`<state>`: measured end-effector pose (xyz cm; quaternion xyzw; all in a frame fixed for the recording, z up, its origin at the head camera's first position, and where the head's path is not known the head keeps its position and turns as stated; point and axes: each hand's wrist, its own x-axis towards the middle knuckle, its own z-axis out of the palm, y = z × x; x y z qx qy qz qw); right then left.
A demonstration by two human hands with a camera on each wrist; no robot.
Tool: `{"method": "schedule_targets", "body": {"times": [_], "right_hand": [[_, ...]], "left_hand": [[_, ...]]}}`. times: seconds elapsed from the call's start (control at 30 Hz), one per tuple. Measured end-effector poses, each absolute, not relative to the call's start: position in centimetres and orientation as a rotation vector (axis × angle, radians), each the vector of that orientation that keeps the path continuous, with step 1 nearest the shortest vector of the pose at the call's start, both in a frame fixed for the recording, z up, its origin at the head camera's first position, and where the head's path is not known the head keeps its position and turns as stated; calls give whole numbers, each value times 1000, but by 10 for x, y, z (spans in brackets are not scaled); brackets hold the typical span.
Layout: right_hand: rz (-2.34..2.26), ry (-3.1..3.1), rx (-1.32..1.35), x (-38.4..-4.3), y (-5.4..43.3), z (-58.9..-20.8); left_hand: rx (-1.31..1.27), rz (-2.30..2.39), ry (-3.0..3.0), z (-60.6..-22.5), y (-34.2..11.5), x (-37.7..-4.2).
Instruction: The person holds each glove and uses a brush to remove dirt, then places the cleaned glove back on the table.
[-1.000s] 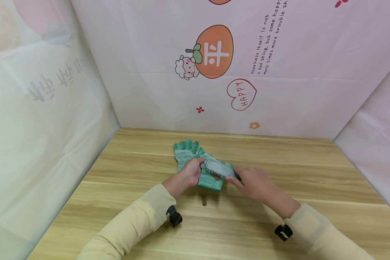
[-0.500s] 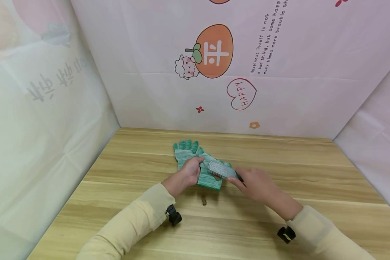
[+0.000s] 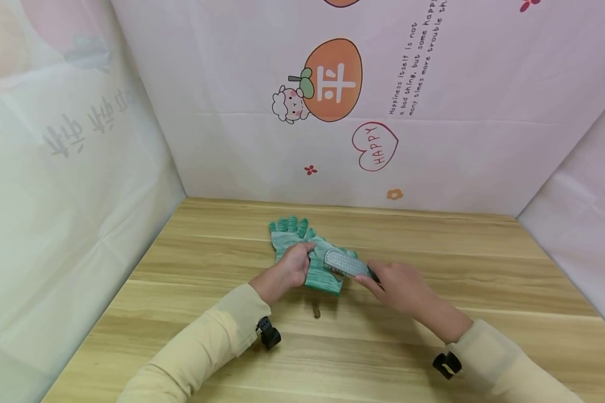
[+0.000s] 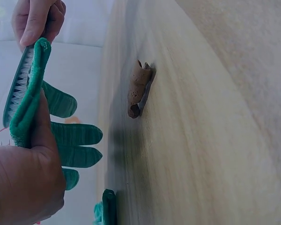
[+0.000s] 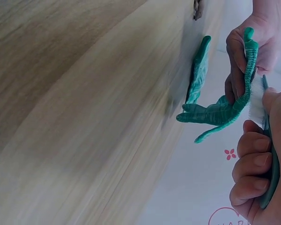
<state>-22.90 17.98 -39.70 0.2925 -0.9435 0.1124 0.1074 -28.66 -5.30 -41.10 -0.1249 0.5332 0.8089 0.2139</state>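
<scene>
My left hand [image 3: 293, 266] grips a green and pale knit glove [image 3: 325, 278], raised above the table in both wrist views. Its fingers lie under the fabric and the thumb on top. A scrubbing brush [image 3: 347, 263] with a grey-green back and white bristles [image 5: 256, 101] is in my right hand [image 3: 400, 285], fingers curled round its handle. The bristles face the glove's upper side and meet it. A brown stain [image 3: 336, 275] shows on the glove beside the brush. A second matching glove [image 3: 282, 239] lies on the table behind my left hand, partly covered by it.
A small, curled brown piece [image 4: 139, 86] with a rough surface lies on the wooden table [image 3: 222, 336] in front of the gloves. White printed cloth walls [image 3: 242, 140] stand behind and at both sides. A black camera strap [image 3: 268, 333] hangs from the left wrist.
The brush and right hand have shifted slightly to the right over the glove. The held glove has moved a little to the left; the second glove and brown piece stay put.
</scene>
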Motion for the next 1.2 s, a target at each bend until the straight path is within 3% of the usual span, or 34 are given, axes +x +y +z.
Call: {"method": "schedule_targets", "body": {"times": [1.2], "right_hand": [[299, -2802, 906, -233, 168, -396]], "left_hand": [[-383, 2258, 1467, -417, -48, -283]]}}
